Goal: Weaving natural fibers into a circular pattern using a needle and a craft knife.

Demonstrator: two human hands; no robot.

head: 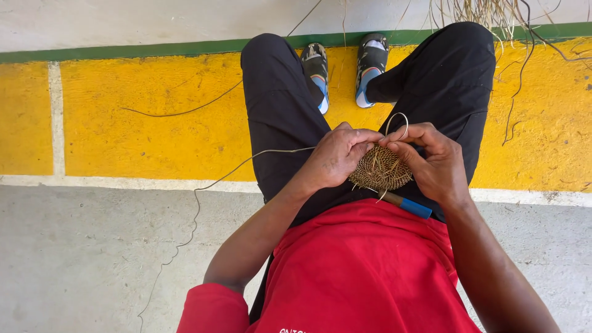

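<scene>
— Where were your fingers [394,140] at that moment?

— Your right hand [431,163] had its fingertips pinched narrow on a thin pale strand of fibre [399,121], which looped up just above them at the top rim of the small round coiled disc of woven tan straw [380,168]. Your left hand [336,157] was closed around the disc's left edge, thumb and fingers clamped on it, holding it over your lap between your knees.

— So which step would you say I was in?

— By my reading, you were mid-stitch: the loop had not been drawn tight, so the strand was being passed around the outer coil. The next move, I judged, called for a steady pull to close that loop snugly against the rim without kinking the fibre, while your left hand kept the disc from turning.

— And that blue thing?

— A tool with a blue handle [414,207] poked out under your right hand, below the disc; whether you gripped it or it merely rested there, I could not tell.

— What lay further out?

— A long loose fibre [203,185] trailed from the work off to your left, across the black trousers [277,111] and down over the grey concrete floor [80,253]. Beyond your knees ran the yellow-painted band of floor [142,105], with your sandalled feet [345,65] near its green edge stripe [123,49]. A bundle of dry straw [487,12] lay at the top right, well apart from your hands. Your red shirt [364,271] filled the near foreground.
</scene>
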